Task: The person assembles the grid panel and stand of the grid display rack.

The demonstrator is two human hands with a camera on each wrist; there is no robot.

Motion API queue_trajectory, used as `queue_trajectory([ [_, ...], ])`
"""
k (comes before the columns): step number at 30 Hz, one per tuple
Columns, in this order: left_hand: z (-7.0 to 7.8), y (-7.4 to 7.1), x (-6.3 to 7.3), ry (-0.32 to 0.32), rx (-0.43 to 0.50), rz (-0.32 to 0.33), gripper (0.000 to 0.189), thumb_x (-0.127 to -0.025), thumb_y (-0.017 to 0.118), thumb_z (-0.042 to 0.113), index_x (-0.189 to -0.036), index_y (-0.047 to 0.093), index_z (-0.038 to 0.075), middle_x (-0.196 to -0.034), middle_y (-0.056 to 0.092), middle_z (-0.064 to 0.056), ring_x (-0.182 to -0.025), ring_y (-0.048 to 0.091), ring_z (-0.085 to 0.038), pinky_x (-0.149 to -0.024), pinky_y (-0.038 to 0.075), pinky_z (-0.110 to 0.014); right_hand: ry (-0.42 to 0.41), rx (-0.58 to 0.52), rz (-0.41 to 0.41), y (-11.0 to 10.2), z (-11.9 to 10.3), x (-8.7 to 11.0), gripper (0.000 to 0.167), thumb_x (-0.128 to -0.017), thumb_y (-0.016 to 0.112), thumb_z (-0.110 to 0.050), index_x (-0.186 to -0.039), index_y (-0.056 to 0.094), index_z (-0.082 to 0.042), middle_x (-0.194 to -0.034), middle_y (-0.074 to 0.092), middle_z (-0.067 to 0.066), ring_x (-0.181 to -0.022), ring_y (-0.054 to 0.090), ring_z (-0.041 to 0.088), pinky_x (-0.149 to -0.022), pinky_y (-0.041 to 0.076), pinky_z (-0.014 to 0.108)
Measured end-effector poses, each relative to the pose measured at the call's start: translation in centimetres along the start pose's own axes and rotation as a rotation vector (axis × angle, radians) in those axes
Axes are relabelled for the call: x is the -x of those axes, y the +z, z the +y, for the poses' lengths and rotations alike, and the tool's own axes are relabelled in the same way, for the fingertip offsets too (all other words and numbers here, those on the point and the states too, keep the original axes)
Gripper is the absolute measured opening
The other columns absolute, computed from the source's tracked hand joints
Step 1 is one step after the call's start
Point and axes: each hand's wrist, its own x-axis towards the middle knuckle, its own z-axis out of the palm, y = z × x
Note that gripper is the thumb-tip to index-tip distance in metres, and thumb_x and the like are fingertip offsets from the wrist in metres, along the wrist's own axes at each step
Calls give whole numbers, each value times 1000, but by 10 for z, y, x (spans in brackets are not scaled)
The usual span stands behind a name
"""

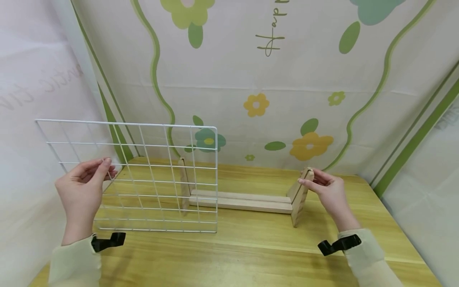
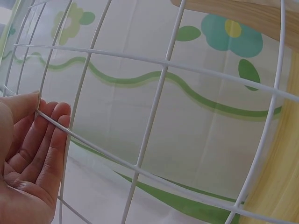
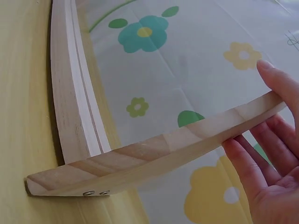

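Flowery cloth (image 1: 222,71) hangs behind yellow wood table (image 1: 236,255). Head view: person's left hand (image 1: 80,187) pinches white wire grid (image 1: 150,166) before left end of wooden stand (image 1: 240,203) on table; right hand (image 1: 328,189) grips stand's right top. Left wrist view: thumb and fingers squeeze thin wire (image 2: 103,149). Right wrist view: thumb, fingers around end board (image 3: 154,151).

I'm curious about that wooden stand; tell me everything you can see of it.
The stand looks like pale wood with visible grain: a grooved crossbar set low between two end pieces. Two small, metal-looking fasteners show outside the right one. It stands on the table, and the right hand holds that end near its top.
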Motion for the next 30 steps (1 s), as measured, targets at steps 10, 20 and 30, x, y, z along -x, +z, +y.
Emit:
queue_trajectory([
  [10, 0, 0, 0, -25, 12, 2, 23, -88, 79, 1, -103, 72, -15, -84, 76, -9, -66, 70, -15, -64, 57, -19, -28, 7, -25, 3, -1, 12, 65, -87, 85, -19, -141, 56, 4, -110, 74, -7, -99, 69, 5, -81, 56, 21],
  [20, 1, 0, 0, -33, -2, 0, 23, -88, 78, 2, -103, 72, -15, -83, 76, -7, -66, 71, -15, -64, 58, -19, -34, -3, 2, 9, -1, 23, 60, -84, 87, -15, -135, 61, 6, -105, 75, -5, -95, 71, 6, -79, 58, 22],
  [30, 3, 0, 1, -38, 1, 3, 23, -88, 79, 1, -103, 72, -15, -84, 76, -7, -67, 71, -14, -65, 57, -19, -32, -6, -47, 4, 5, 20, 55, -87, 85, -14, -135, 63, 2, -106, 74, -10, -97, 69, 6, -79, 57, 21],
])
